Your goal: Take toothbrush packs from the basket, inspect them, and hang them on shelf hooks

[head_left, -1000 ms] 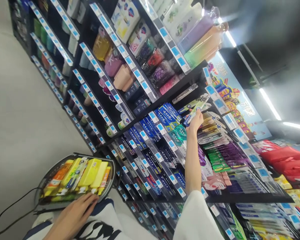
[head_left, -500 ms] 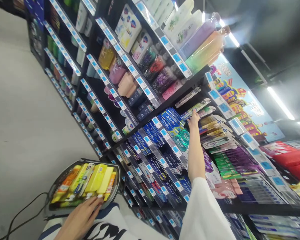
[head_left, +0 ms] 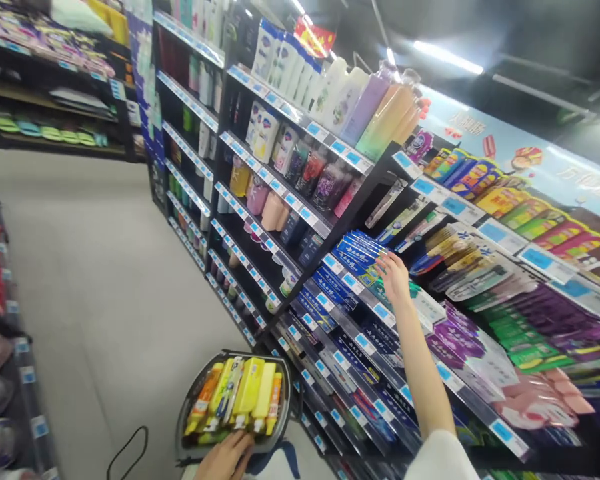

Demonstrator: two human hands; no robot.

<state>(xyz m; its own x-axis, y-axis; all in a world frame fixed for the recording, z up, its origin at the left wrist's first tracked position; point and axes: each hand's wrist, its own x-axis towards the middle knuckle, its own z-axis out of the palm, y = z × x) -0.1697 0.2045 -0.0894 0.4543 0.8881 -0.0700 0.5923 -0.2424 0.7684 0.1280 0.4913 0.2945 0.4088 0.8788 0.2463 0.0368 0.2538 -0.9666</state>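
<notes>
My right hand (head_left: 394, 275) is raised over the shelf of oral-care goods, fingers apart and holding nothing. It is closest to the blue toothpaste boxes (head_left: 359, 252), and a green toothpaste box (head_left: 380, 291) lies just below it. Packaged toothbrushes (head_left: 405, 221) hang behind the fingers. Low in the view, my left hand (head_left: 229, 457) is curled over the near rim of a dark shopping basket (head_left: 183, 427); its fingertips are partly hidden. Inside the basket lie yellow bottles (head_left: 250, 387), an orange-and-yellow package (head_left: 205, 397) and a packaged toothbrush (head_left: 231, 387).
Shelves of body-wash bottles (head_left: 330, 183) stand to the left of the toothpaste. Purple boxes (head_left: 460, 340) sit to the right. A grey aisle floor (head_left: 95, 280) runs along the left, with another shelf (head_left: 23, 373) at its far side. A thin black wire loop (head_left: 130, 450) stands beside the basket.
My right hand has come away from the hanging toothbrushes, and its fingers have spread. The view has turned left and levelled, showing more aisle. My left hand stays at the basket.
</notes>
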